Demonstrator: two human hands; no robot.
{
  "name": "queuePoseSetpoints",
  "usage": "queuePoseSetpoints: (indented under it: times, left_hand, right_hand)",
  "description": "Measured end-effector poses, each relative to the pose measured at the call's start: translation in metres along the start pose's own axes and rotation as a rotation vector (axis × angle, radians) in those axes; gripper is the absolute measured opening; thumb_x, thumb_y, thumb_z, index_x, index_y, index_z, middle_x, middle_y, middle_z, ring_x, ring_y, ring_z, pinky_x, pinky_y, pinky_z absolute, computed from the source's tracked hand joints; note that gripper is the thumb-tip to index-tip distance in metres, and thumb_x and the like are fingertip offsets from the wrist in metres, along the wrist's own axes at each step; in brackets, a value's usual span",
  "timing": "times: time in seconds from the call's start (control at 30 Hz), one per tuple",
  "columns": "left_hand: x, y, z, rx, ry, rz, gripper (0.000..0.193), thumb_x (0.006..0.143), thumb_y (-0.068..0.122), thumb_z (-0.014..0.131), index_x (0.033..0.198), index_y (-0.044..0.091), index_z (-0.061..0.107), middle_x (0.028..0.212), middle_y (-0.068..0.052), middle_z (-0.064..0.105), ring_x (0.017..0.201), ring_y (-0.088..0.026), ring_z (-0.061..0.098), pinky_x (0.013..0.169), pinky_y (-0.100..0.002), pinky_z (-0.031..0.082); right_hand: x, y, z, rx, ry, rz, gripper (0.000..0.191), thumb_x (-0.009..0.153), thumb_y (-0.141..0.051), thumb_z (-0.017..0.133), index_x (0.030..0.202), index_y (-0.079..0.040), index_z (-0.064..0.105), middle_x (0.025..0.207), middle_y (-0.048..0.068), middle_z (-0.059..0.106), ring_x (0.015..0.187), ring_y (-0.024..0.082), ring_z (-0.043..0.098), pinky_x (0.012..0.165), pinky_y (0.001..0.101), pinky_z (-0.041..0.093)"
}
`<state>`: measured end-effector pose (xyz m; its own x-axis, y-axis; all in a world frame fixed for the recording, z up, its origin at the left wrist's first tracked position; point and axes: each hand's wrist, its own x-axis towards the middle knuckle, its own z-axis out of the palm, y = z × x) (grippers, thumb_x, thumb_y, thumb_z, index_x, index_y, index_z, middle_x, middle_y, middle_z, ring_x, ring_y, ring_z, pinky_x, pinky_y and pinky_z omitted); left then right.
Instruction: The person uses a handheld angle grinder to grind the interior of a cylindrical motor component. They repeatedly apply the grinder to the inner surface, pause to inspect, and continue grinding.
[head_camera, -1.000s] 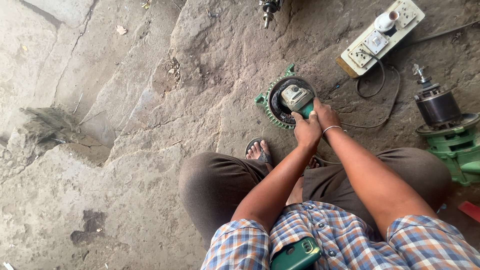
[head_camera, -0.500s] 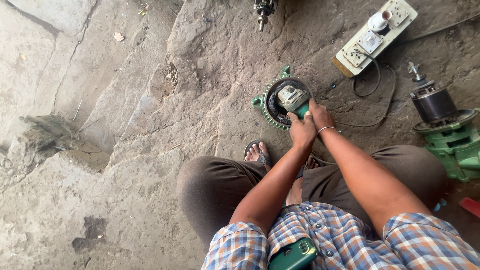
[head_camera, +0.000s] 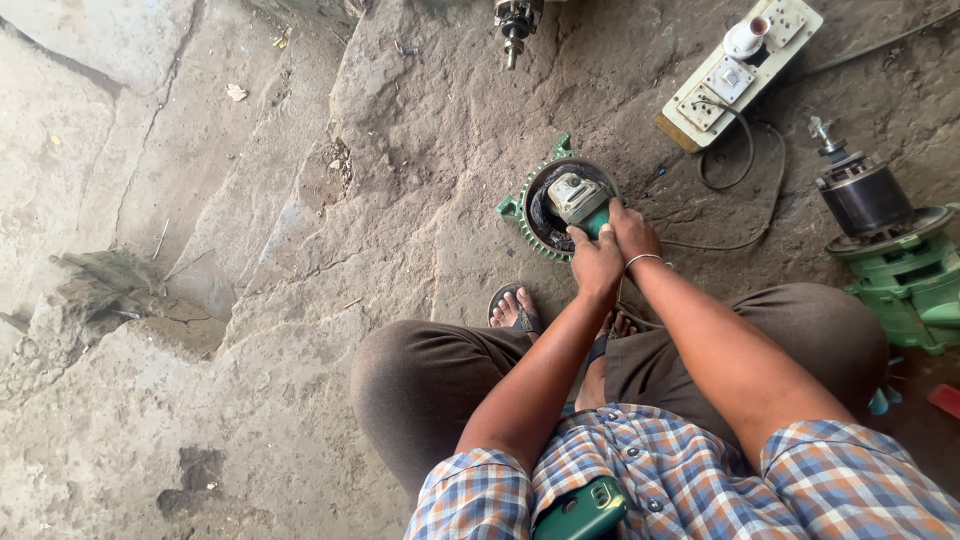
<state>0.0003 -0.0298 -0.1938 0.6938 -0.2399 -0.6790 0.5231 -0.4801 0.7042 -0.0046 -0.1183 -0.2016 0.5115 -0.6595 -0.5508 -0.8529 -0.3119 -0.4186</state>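
Observation:
I am squatting on a rough stone floor. A green angle grinder (head_camera: 578, 198) is pressed down into the mouth of a green finned round housing (head_camera: 524, 210) that lies on the floor. My left hand (head_camera: 596, 262) grips the grinder's body from the near side. Beside it, my right hand (head_camera: 632, 230), with a metal bangle on the wrist, is closed on the grinder too. The grinder's disc is hidden inside the housing.
A white switch-and-socket board (head_camera: 738, 72) with a black cable lies at the top right. A motor rotor on a green base (head_camera: 888, 250) stands at the right edge. Another machine part (head_camera: 516, 20) pokes in at the top. A green phone (head_camera: 582, 510) sits in my shirt pocket.
My hands stay on the grinder in the housing. The view has shifted slightly, so everything sits a little higher in the frame.

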Motion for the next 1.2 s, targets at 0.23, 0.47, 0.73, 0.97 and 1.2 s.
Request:
queuePoseSetpoints:
  times: [0.23,0.47,0.73,0.97,1.2]
  left_hand:
    - [0.0,0.004,-0.004,-0.017,-0.033,-0.046,0.077,0.101,0.031,0.049,0.162,0.0,0.013,0.126,-0.029,0.065,0.111,-0.039,0.069,0.097,-0.041,0.053]
    - [0.011,-0.016,-0.004,-0.137,-0.036,-0.026,0.073,0.101,0.029,0.053,0.162,0.004,0.021,0.135,-0.025,0.062,0.115,-0.031,0.066,0.094,-0.037,0.053]
    - [0.02,-0.041,-0.001,-0.484,-0.126,0.03,0.069,0.101,0.023,0.056,0.159,0.0,0.027,0.137,-0.017,0.063,0.115,-0.022,0.064,0.095,-0.03,0.052]
    - [0.017,-0.039,-0.004,-0.453,-0.157,-0.004,0.064,0.102,0.026,0.054,0.159,0.005,0.035,0.133,-0.016,0.064,0.111,-0.02,0.063,0.094,-0.032,0.052]
    - [0.021,-0.043,-0.003,-0.415,-0.177,0.062,0.061,0.104,0.026,0.051,0.158,0.002,0.035,0.134,-0.014,0.063,0.112,-0.018,0.061,0.096,-0.03,0.05]
  right_hand:
    - [0.01,0.018,0.02,-0.285,0.164,-0.285,0.03,0.101,-0.024,0.042,0.125,-0.009,0.052,0.119,0.027,0.066,0.1,0.049,0.068,0.078,0.0584,0.057]
    - [0.009,0.022,0.036,-0.094,0.162,-0.095,0.024,0.109,-0.028,0.045,0.123,-0.01,0.052,0.122,0.026,0.065,0.099,0.05,0.067,0.082,0.0598,0.054]
    - [-0.006,0.021,0.036,-0.138,0.225,-0.165,0.024,0.099,-0.02,0.054,0.119,-0.008,0.048,0.118,0.025,0.064,0.093,0.05,0.069,0.074,0.0585,0.058]
    - [0.0,0.025,0.044,-0.062,0.248,-0.122,0.024,0.098,-0.021,0.057,0.117,-0.009,0.05,0.116,0.024,0.064,0.091,0.047,0.071,0.073,0.0566,0.059]
    - [0.0,0.027,0.046,-0.051,0.244,-0.117,0.03,0.095,-0.021,0.062,0.12,-0.008,0.05,0.112,0.022,0.065,0.088,0.043,0.073,0.069,0.0518,0.061]
